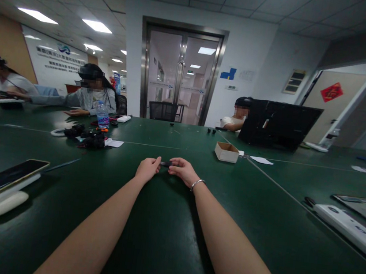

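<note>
Both my arms reach forward over a dark green table (163,241). My left hand (147,168) and my right hand (181,169) meet at the middle of the table, fingers pinched on the two ends of a small black object (165,164) held between them. It is too small to name. A silver bracelet (197,183) circles my right wrist.
A small open cardboard box (226,151) sits just beyond my hands to the right. A phone (0,179) lies on a white stand at the left, a white power strip (348,226) at the right. Black parts (86,136) and a water bottle (103,115) are far left. Three people sit across; a black laptop (278,124) stands far right.
</note>
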Demonstrator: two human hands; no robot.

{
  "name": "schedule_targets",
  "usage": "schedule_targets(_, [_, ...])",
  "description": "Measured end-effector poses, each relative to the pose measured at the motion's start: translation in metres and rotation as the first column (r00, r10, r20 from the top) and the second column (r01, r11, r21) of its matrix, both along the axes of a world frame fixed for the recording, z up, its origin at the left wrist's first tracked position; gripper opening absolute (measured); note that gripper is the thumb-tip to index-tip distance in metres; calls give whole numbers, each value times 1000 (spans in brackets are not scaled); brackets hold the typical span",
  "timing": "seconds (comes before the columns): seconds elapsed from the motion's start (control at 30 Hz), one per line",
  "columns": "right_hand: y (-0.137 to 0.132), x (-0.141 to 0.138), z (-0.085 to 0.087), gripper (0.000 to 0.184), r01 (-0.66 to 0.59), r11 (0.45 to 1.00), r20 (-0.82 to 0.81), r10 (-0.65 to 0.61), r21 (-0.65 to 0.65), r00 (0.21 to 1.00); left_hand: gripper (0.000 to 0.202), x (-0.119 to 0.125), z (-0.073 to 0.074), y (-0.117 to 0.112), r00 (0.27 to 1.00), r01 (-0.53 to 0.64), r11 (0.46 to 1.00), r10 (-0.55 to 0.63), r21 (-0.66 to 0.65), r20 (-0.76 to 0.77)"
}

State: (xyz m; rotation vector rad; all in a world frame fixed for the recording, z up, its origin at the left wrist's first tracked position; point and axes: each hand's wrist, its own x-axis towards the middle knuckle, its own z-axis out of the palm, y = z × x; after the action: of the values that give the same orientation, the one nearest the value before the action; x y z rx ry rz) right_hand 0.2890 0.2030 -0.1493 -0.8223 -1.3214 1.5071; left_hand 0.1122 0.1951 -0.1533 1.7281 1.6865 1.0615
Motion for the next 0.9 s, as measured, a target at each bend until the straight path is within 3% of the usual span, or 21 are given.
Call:
schedule_targets(0.23, [-2,0,3,32,4,1000,26,-4,-16,1000,55,3,10,-9,995,-73,997,71,-32,-65])
schedule_targets(0.37, [-1,1,2,33,1,1000,15,0,-17,1000,55,4,10,-10,997,-60,998,58,-21,-59])
schedule_targets(0.67, [3,2,-1,31,-6,1000,-33,5,-28,999,48,-3,-2,-1,980,135,990,-139,36,145])
schedule_targets(0.9, [2,2,-1,29,-9,999,-65,6,-38,998,41,-3,-1,-1,940,204,979,-199,10,278])
